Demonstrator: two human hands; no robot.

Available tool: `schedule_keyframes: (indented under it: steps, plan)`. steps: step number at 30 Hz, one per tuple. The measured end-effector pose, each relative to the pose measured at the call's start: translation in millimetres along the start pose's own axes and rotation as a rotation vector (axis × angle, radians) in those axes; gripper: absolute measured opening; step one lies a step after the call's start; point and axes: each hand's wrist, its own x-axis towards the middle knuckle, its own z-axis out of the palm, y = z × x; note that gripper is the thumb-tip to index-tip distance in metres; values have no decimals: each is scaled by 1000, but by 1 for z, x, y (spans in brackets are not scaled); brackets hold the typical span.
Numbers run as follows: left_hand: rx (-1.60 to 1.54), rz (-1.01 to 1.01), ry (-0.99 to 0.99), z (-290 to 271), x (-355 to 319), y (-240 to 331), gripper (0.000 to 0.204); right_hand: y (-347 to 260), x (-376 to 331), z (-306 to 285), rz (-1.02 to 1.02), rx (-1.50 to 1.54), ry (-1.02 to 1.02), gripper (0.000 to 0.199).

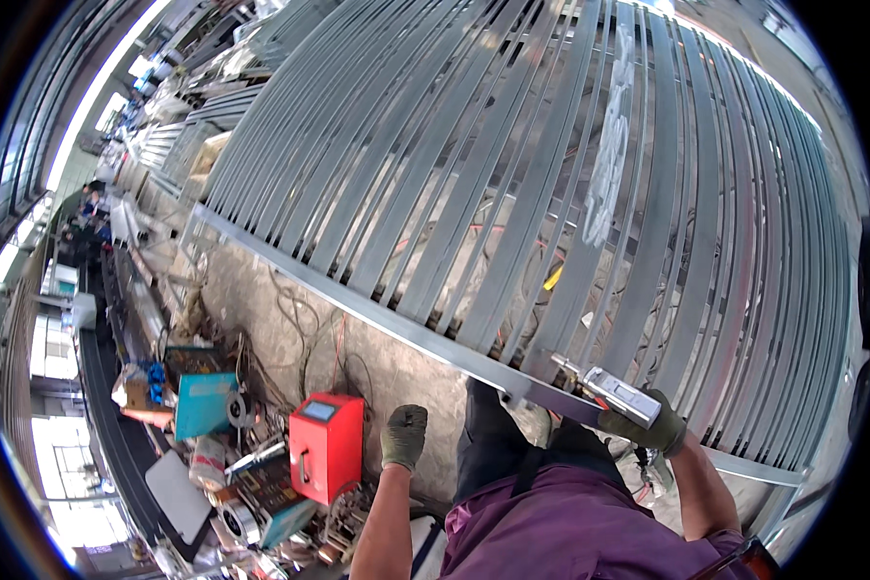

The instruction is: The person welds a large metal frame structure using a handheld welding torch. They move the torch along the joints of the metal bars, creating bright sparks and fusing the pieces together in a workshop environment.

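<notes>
My right hand [663, 427], in a dark green glove, is closed around a silver, box-shaped welding gun [624, 394] with a narrow nozzle. The nozzle points up and left over the near edge of a large grey metal frame [425, 340]. Many long parallel bars [498, 280] run away from that edge. My left hand [404, 437], gloved too, is curled into a fist above the floor, apart from the frame. Nothing shows in it. Between my left hand and the clutter stands a red machine box [327, 447] with a small screen and a black handle.
A teal case [203, 404], wire spools [239, 410], a grey panel [179, 495] and loose metal parts crowd the floor at left. Cables [304, 329] trail over the concrete and beneath the bars. Crumpled clear plastic [606, 159] lies along one bar. More metal stock is piled far left.
</notes>
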Motion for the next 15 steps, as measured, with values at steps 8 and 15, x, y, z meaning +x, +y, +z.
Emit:
schedule_keyframes:
  steps: [8,15]
  plan:
    - [129,207,-322,0,190,120,39,-76,114,50,241,-191,-62,47]
    - [775,292,-823,46,281,232,59,-87,160,57,175,-292,-92,55]
